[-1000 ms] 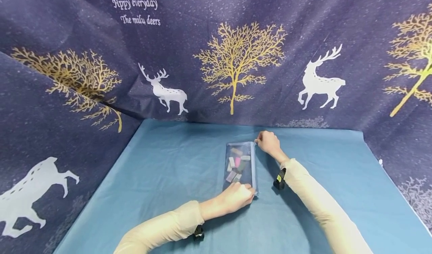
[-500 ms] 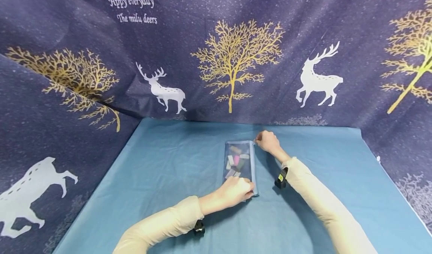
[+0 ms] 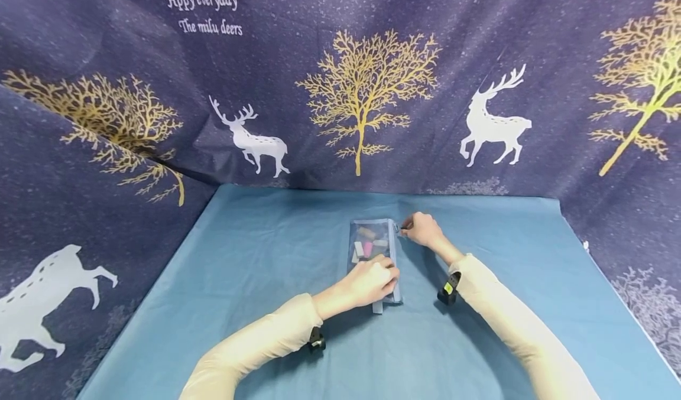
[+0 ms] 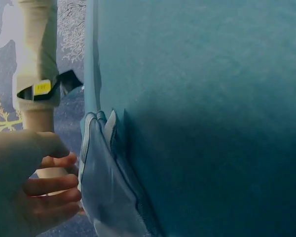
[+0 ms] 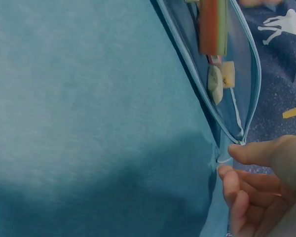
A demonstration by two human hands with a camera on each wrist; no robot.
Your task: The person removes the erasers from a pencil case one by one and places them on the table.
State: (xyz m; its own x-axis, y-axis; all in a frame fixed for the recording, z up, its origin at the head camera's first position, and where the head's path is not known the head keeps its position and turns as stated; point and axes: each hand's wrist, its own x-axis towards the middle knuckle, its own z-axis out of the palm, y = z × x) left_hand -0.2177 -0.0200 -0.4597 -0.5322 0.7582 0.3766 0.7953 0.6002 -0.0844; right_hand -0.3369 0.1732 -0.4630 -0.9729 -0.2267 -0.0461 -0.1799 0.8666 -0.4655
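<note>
Your left hand [image 3: 368, 280], fingers bent, covers the near part of the translucent blue pouch [image 3: 379, 228], grip unclear; brace the pale zip edge [image 3: 393, 252] straight. Your right hand [image 3: 422, 230] pinches the small pale loop [image 5: 224, 161] at its far-right corner; pull in line.

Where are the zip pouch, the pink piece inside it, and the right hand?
zip pouch [image 3: 393, 245], head view: its zip edge
pink piece [image 3: 367, 249], head view: its middle
right hand [image 3: 423, 230], head view: its back

Pouch [image 3: 384, 233] translucent blue; one block [image 3: 367, 249] within is pink. Tablecloth [image 3: 266, 252] plain blue. Far backdrop [image 3: 303, 22] navy, patterned with white deer [image 3: 496, 129] and gold trees [image 3: 359, 143].
</note>
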